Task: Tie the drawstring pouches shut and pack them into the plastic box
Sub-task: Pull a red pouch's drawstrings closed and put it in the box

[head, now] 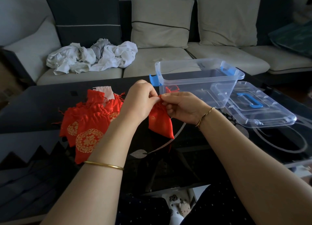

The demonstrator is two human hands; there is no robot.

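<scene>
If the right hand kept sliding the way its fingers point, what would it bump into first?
Most likely the left hand: the right hand points leftward, and both pinch the neck of the red pouch, fingertips almost touching.

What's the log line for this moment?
step: tying; left hand, right hand: pinching pouch top; pouch pile: on table; plastic box: open, lid beside

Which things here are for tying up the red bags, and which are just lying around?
For the job: the red pouch that the left hand and right hand pinch at its top; the pile of pouches; the plastic box; its lid.
Just lying about: the crumpled white cloth on the sofa; the cushions.
</scene>
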